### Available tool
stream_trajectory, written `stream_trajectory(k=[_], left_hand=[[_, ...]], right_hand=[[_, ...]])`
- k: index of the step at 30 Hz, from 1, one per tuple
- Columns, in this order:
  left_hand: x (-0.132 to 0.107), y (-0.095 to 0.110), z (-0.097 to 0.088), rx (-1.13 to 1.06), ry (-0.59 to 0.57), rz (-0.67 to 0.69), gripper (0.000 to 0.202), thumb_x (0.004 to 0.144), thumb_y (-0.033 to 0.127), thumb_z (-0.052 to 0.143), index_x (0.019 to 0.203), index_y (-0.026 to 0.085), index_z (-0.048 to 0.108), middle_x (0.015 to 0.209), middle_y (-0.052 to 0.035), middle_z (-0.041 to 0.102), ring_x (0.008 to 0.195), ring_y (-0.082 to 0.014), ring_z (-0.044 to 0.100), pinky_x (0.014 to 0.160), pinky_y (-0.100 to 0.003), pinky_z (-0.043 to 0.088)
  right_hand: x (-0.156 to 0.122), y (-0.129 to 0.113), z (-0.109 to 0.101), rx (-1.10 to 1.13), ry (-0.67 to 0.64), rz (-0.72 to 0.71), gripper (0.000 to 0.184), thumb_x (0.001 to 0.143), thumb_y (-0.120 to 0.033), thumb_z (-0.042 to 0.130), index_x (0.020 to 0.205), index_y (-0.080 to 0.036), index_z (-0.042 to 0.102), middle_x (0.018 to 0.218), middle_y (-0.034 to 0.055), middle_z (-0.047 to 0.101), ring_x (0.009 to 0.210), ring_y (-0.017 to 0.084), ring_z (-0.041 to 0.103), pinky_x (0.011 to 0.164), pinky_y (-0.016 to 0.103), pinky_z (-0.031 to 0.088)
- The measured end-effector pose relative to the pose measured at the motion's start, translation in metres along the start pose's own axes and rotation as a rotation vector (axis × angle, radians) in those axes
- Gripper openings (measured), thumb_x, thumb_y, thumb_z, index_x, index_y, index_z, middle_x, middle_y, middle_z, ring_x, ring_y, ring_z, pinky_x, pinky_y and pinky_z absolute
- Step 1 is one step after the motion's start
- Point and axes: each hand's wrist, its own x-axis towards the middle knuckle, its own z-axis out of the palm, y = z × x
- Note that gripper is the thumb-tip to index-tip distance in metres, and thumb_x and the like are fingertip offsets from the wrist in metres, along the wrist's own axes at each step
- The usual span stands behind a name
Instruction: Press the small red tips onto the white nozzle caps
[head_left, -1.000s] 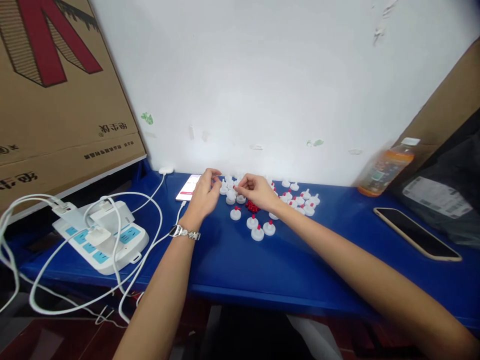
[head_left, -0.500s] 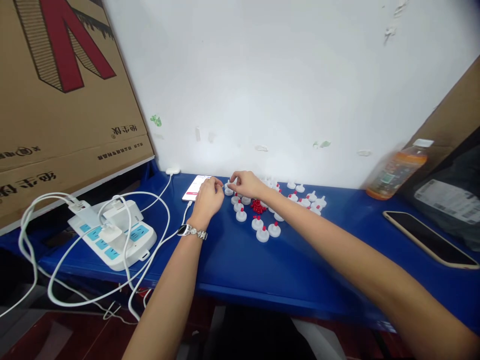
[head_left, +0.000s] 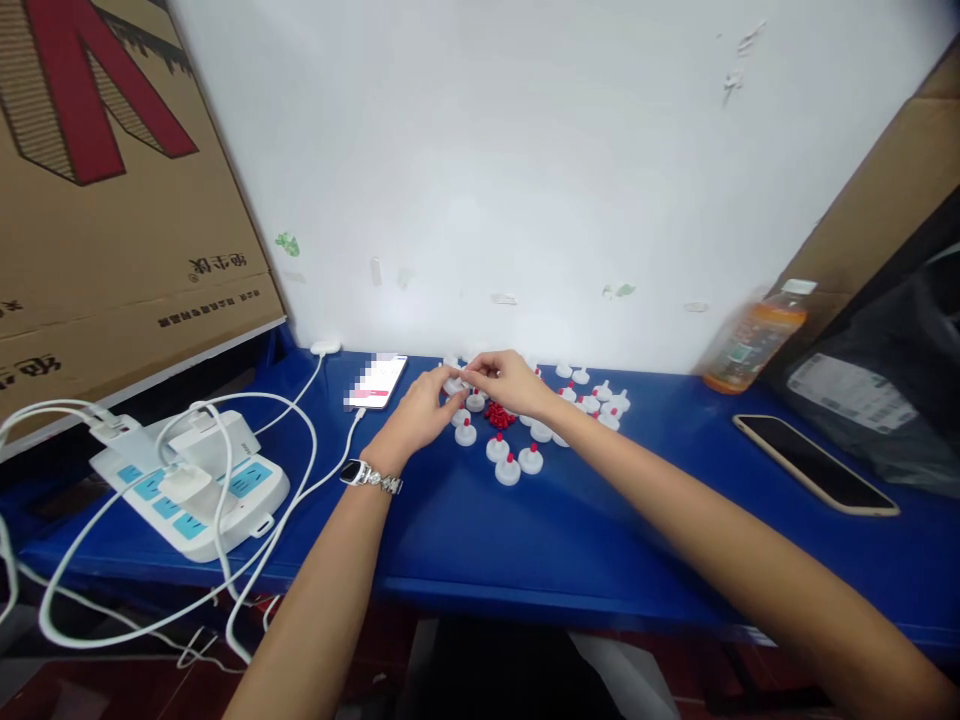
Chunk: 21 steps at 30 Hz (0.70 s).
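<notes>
My left hand (head_left: 426, 408), with a watch on its wrist, is closed around a white nozzle cap (head_left: 453, 384), a round base with a thin spout. My right hand (head_left: 511, 382) meets it from the right, thumb and fingers pinched at the spout; what they hold, if anything, is hidden. Below the right hand lies a heap of small red tips (head_left: 498, 415). Several more white nozzle caps stand around it, some topped with red, such as the front nozzle cap (head_left: 508, 471). Plain white ones (head_left: 601, 391) stand further right.
Left on the blue table (head_left: 465, 540) are a power strip (head_left: 202, 530) with looping white cables and a charging phone (head_left: 379, 382). To the right lie a dark-screened phone (head_left: 814, 465), a bottle of orange drink (head_left: 757, 340) and a black bag (head_left: 885, 370). A white wall (head_left: 480, 180) rises behind.
My left hand has moved in to the white nozzle cap and closed on it. My right hand stays pinched at the spout. The view has shifted slightly to the right.
</notes>
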Motion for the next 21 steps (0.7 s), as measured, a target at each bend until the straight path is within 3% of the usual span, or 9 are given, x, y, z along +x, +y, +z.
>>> stream_trajectory(k=[3,6,11,21], left_hand=[[-0.001,0.010,0.003,-0.060,-0.069,0.012,0.030,0.098,0.042,0.045,0.111,0.019,0.061,0.094,-0.0055,0.065,0.076,-0.0191,0.061,0.073,-0.033,0.048],[-0.001,0.016,0.005,-0.045,-0.071,-0.019,0.034,0.097,0.045,0.047,0.112,0.018,0.061,0.094,-0.0054,0.065,0.067,-0.0163,0.059,0.069,-0.031,0.048],[0.000,0.017,0.007,0.018,-0.071,-0.054,0.032,0.095,0.045,0.049,0.106,0.018,0.061,0.084,-0.0041,0.065,0.069,-0.0190,0.061,0.072,-0.033,0.049],[0.000,0.017,0.009,0.035,-0.066,-0.012,0.026,0.094,0.043,0.049,0.099,0.020,0.061,0.085,-0.0042,0.066,0.075,-0.0199,0.062,0.076,-0.034,0.050]], right_hand=[[-0.024,0.005,-0.015,-0.019,-0.032,0.012,0.024,0.089,-0.031,0.057,0.089,-0.014,0.074,0.072,0.0016,0.068,0.064,0.013,0.055,0.064,0.026,0.040],[-0.041,0.013,-0.025,-0.120,-0.163,0.031,0.015,0.084,-0.023,0.063,0.091,-0.016,0.075,0.072,0.0001,0.069,0.067,0.013,0.058,0.070,0.026,0.040],[-0.047,0.014,-0.028,-0.349,-0.383,0.000,0.011,0.077,-0.025,0.075,0.087,-0.020,0.078,0.069,-0.0032,0.069,0.068,0.012,0.061,0.082,0.030,0.033],[-0.043,0.018,-0.016,-0.422,-0.352,-0.114,0.007,0.080,-0.021,0.072,0.075,-0.021,0.076,0.070,-0.0017,0.069,0.078,0.015,0.058,0.081,0.031,0.027]])
